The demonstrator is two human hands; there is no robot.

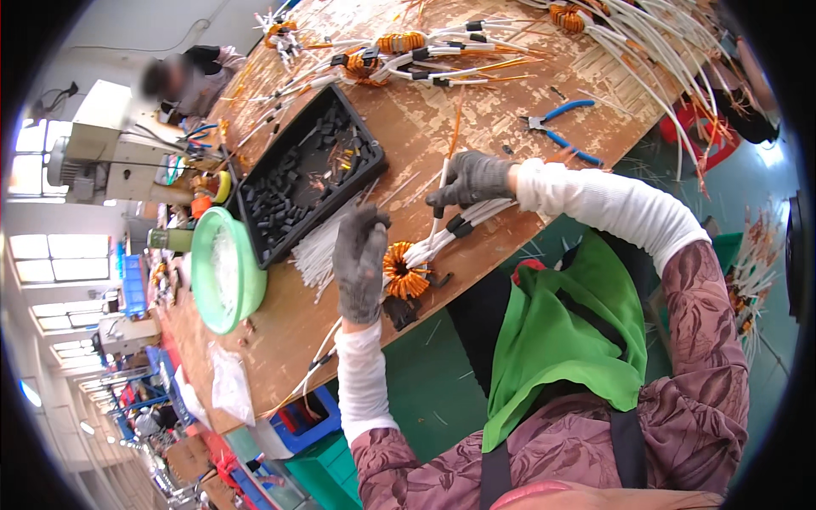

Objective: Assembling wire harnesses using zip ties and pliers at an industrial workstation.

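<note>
A toroidal coil (406, 270) wound with orange copper wire lies near the table's front edge. White-sleeved leads (484, 210) with black sleeve pieces run from it to the right. My right hand (478, 178), in a grey glove, is closed around one white-sleeved wire (443, 178), whose bare copper end points up and away. My left hand (360, 259), also gloved, is just left of the coil with its fingers curled in; anything between the fingertips is too small to make out. Thin white sleeve tubes (319, 253) lie beside it.
A black tray (378, 161) of short black sleeves stands beyond my hands, with a green basin (201, 280) to its left. Blue-handled cutters (568, 109) lie at right. More wired coils (401, 42) sit at the back. Another person (204, 76) is at far left.
</note>
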